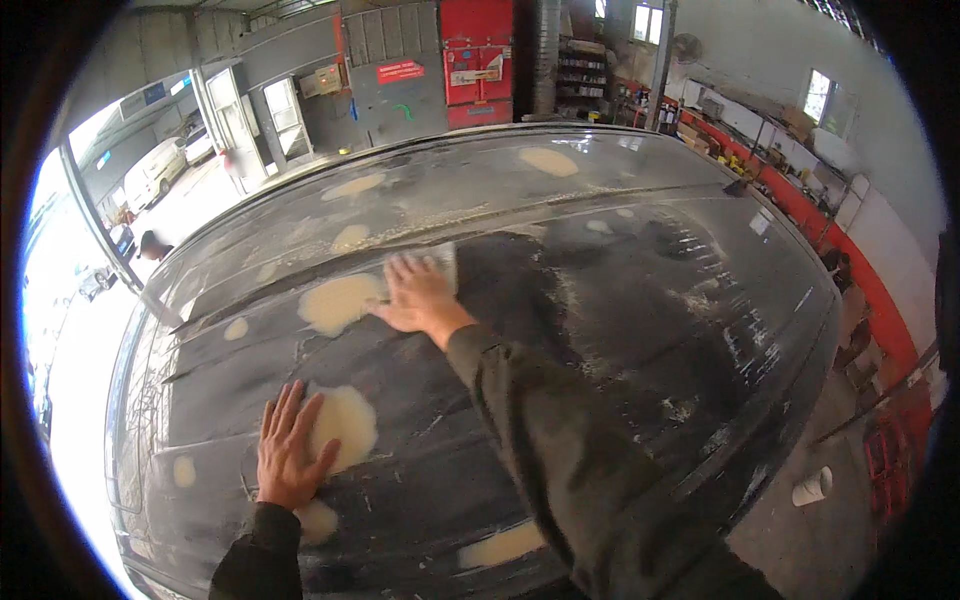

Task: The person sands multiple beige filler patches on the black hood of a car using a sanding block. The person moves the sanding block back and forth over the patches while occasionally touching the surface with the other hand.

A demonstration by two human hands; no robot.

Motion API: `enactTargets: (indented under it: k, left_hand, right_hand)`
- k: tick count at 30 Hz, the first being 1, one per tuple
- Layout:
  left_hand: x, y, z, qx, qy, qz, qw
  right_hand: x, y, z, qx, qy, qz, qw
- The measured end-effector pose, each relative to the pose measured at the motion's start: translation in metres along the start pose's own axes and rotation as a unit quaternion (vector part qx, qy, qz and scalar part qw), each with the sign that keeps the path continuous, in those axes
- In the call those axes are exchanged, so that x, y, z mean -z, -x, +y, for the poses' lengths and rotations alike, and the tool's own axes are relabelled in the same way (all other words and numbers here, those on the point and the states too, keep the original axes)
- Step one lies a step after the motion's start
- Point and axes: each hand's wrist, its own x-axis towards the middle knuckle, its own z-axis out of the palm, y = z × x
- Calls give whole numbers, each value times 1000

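Note:
A large dark panel [500,400], sanded and scuffed like a vehicle's roof, stretches before me with cream filler patches. My left hand [287,450] lies on it, fingers stretched out, at the left edge of a round filler patch [350,428]. Farther forward, my right hand [415,295] rests flat just right of another filler patch [335,304], its thumb touching that patch's edge. A pale, straight-edged strip [447,262] shows beside the right fingers; whether it is a sheet under the hand or part of the surface, I cannot tell. The palms hide what lies beneath them.
Smaller filler patches dot the panel, one [503,545] near its front edge. A raised ridge [560,212] crosses its far part. A red cabinet [477,60] stands behind. Cluttered shelving lines the right wall; a white bucket [812,487] lies on the floor. A person [153,246] is at far left.

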Motion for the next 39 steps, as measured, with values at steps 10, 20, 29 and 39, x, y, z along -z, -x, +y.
enactTargets:
  k: [10,20,29,39]
  left_hand:
    - [7,6,-5,22,-5,-4,1000]
    - [2,17,-10,51,-35,-23,998]
    - [-10,2,-6,33,-25,-15,999]
    - [1,1,-3,55,-38,-24,997]
  right_hand:
    - [101,20,182,-184,34,-61,980]
    - [96,42,208,-56,-36,-153,986]
    - [64,62,236,62,-47,32,997]
    - [105,59,274,-116,1,-156,981]
